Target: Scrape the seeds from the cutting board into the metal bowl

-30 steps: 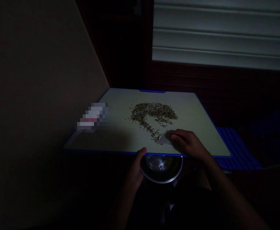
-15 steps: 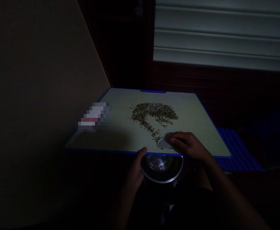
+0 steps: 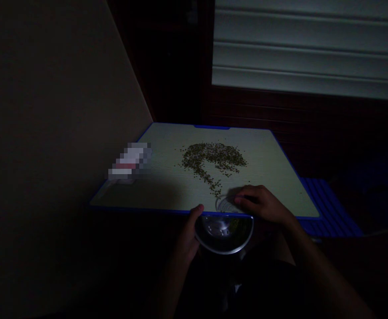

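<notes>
My right hand is closed on a thin, see-through protractor with a rounded edge, pressed flat on the tabletop near its front edge. My fingers cover part of it. Small green-brown beans lie in a curved heap at the middle of the table, with a thin trail running toward the protractor. Below the front edge, my left hand grips the left side of a shiny metal bowl, thumb up against the table edge. Some beans show inside the bowl; its far part is hidden under the table.
The pale table has a blue rim. A blurred-out white and red item rests at its left side, close to a wall. A blue striped stool or mat is beyond the right edge. The room is very dark.
My right hand has drawn the protractor slightly toward me and to the left, closer to the table's front edge. The left hand and bowl have stayed in place.
</notes>
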The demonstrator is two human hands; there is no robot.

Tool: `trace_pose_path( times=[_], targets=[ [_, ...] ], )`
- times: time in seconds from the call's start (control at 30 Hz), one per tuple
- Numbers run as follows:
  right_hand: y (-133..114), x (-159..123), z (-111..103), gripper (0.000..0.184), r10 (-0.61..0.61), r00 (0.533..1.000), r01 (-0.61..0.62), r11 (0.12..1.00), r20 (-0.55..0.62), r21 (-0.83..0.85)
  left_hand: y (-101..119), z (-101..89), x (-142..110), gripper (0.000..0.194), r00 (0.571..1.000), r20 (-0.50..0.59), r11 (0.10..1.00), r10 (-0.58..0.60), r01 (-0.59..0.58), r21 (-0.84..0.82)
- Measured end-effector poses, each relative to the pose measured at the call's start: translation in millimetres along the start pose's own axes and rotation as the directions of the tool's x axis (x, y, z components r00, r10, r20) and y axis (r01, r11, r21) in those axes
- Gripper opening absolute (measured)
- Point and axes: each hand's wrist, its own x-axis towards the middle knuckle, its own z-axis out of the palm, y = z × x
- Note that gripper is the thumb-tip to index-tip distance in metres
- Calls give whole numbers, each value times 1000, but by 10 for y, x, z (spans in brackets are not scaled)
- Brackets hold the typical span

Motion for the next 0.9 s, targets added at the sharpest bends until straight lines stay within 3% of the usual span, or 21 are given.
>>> trace_pose_path(
  times=[0.53,0.73,0.9],
  targets=[
    [1,-22,-5,28,-5,1000,4,999,22,34,-22,-23,19,33,999,38,1000,2,-2,-10],
    [63,-5,33,28,21,987,-26,999,-158,-30,-16,-20,12,38,998,47,999,51,-51,-9],
    [101,10,32,29,2,980,-19,996,-201,-83,-31,-41,40,37,999,24,999,35,-35,-8]
  ],
)
